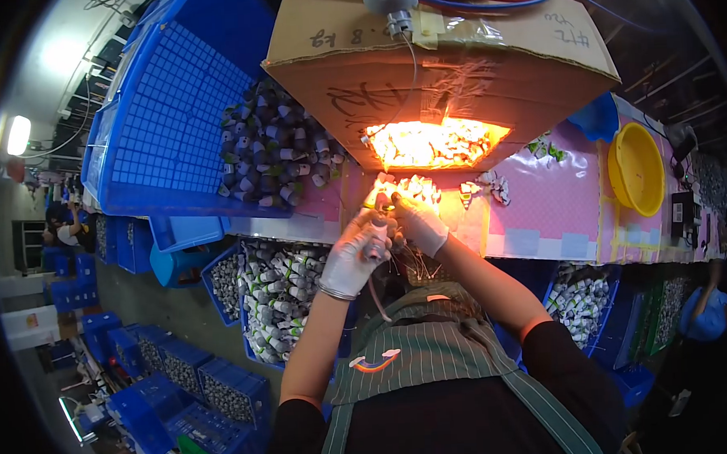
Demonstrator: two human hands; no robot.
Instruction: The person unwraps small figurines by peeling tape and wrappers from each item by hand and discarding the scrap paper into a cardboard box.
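Observation:
My left hand (355, 258), in a pale glove, is wrapped round a small grey-white piece (375, 241) in front of the lit opening of a cardboard box (446, 69). Beside it, my right hand (418, 223), also gloved, has its fingers bent at the top of that piece; what they hold is hidden by glare. Bright small parts (415, 190) lie just beyond my hands, at the foot of the box. More small parts (437, 145) fill the glowing opening.
A tilted blue crate (168, 122) holds many grey pieces (275, 146) at the left. Another crate of white-and-green pieces (273, 300) stands below the table edge. A yellow basin (637, 169) stands on the pink table surface (541, 207) at right. Other people (71, 223) are in the background.

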